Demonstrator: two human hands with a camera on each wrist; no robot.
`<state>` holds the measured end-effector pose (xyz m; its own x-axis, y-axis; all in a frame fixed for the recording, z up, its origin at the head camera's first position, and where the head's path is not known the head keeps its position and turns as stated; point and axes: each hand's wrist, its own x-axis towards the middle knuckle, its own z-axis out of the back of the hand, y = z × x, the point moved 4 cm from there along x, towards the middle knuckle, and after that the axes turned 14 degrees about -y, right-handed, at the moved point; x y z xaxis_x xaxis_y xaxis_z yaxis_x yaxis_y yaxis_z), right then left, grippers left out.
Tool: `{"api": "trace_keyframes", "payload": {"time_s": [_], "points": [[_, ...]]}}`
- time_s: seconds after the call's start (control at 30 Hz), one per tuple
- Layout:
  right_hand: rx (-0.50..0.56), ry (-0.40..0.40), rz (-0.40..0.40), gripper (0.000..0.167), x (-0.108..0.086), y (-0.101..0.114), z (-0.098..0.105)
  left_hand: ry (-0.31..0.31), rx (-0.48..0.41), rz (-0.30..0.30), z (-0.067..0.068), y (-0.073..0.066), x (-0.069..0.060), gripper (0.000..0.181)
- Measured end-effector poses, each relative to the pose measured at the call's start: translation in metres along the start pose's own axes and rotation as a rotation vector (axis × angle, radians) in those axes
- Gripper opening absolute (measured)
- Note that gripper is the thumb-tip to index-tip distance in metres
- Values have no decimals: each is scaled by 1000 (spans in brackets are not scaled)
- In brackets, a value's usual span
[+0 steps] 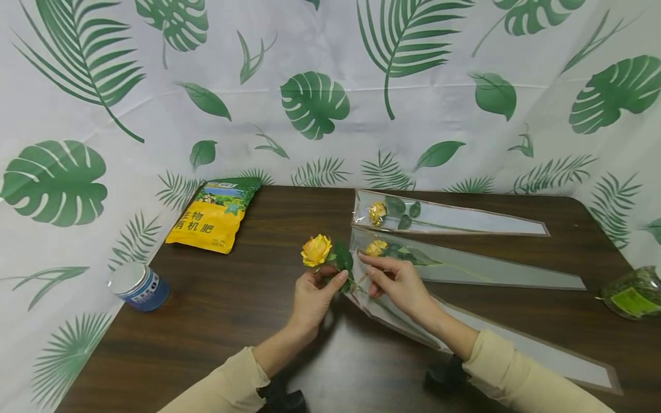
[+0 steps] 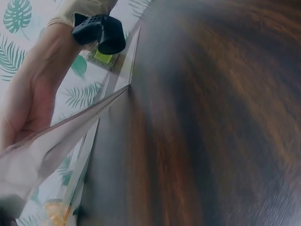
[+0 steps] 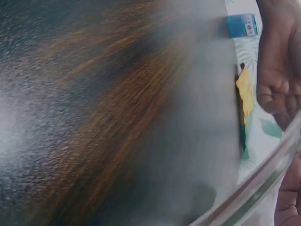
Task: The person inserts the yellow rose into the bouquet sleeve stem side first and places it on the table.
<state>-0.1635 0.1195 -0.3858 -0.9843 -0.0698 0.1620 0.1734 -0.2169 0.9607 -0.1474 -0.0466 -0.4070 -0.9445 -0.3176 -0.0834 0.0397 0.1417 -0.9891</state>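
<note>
A yellow artificial rose point(image 1: 316, 250) with green leaves is held by its stem just below the bloom, pinched between the thumb and fingers of my left hand point(image 1: 314, 298). My right hand point(image 1: 400, 284) pinches the mouth edge of a long clear flower sleeve point(image 1: 542, 350), whose narrow end points to the lower right. The rose's stem reaches into this sleeve while the bloom stays outside. The left wrist view shows the sleeve point(image 2: 51, 150) lifted off the table at its wide end. In the right wrist view the sleeve point(image 3: 263, 183) crosses the lower right corner.
Two sleeved yellow roses lie behind, a far one point(image 1: 449, 221) and a nearer one point(image 1: 465, 267). A yellow and green fertilizer bag point(image 1: 212, 215) and a blue can point(image 1: 139, 287) stand left on the wooden table point(image 1: 232, 332). A green-labelled jar point(image 1: 632, 292) is at right.
</note>
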Motion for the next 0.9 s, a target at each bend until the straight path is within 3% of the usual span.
{"api": "trace_keyframes", "payload": {"time_s": [0.1,0.2,0.33,0.53,0.63,0.73,0.9], "points": [[4,-5,25,31,0,2,0,23,-5,47,-1,4,-3,25],[10,-8,26,31,1,2,0,-4,-79,60,-1,5,-4,32],[26,-17,1,32,1,3,1,-44,-216,4,1,3,-4,44],[38,-18,-27,32,2,3,2,-24,-333,-93,3,-3,-2,59],[26,-19,-14,32,2,3,2,-16,-291,-118,4,-4,-1,60],[16,-19,8,32,2,4,1,3,-185,-137,4,-4,-1,56],[-5,-18,29,31,2,5,1,113,-76,-148,5,-3,-3,59]]}}
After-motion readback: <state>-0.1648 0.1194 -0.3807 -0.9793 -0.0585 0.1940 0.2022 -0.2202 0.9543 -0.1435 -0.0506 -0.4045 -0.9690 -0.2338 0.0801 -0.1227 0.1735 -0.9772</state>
